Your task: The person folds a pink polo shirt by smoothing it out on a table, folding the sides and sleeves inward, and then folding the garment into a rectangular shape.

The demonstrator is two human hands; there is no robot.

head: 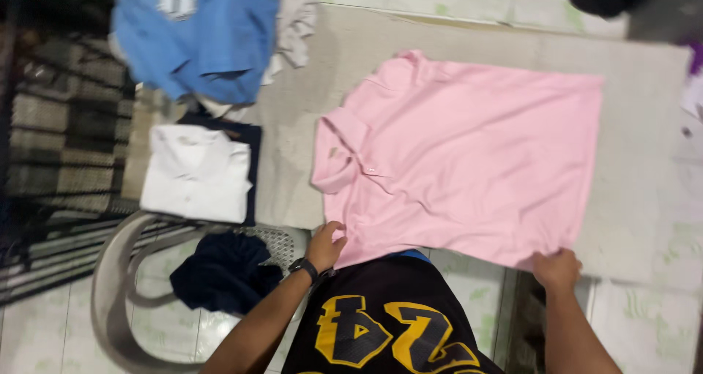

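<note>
A pink collared shirt lies spread flat on a grey mat, collar to the left. My left hand grips the shirt's near edge at the shoulder end; a dark watch sits on that wrist. My right hand pinches the near corner of the hem on the right. Both arms reach up from the bottom of the view over a black garment with yellow figures on my body.
A folded white shirt rests on a dark folded one left of the mat. Above it lies a loose blue shirt on a pile. A grey plastic chair holds dark navy cloth. Tiled floor surrounds the mat.
</note>
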